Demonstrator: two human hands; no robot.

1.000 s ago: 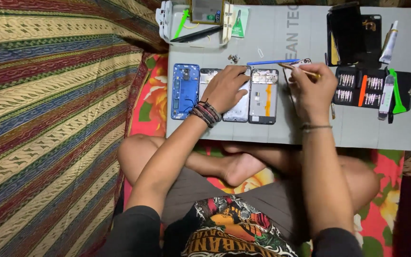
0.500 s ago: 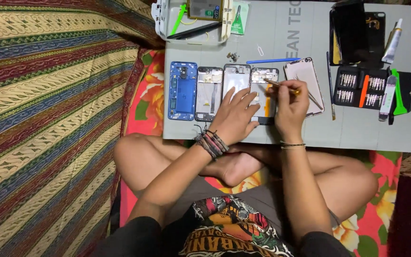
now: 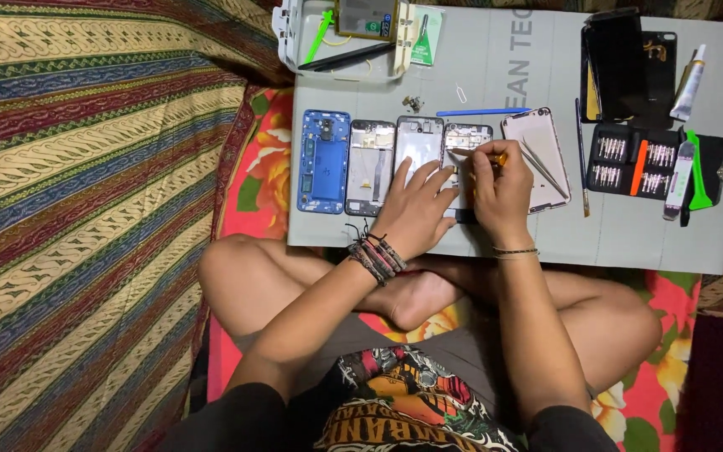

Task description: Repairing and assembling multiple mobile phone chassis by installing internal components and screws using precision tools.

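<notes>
Orange-handled, the small screwdriver sits pinched in the fingers of your right hand, its tip down on the open phone body lying fourth in the row on the grey work mat. Your left hand lies flat with fingers spread, pressing across the bottom of the white-centred frame and onto the open phone body to steady it. Left of these lie a dark frame and a blue back shell. Just right of your right hand rests a pinkish back cover with tweezers on it, then a bit set farther right.
</notes>
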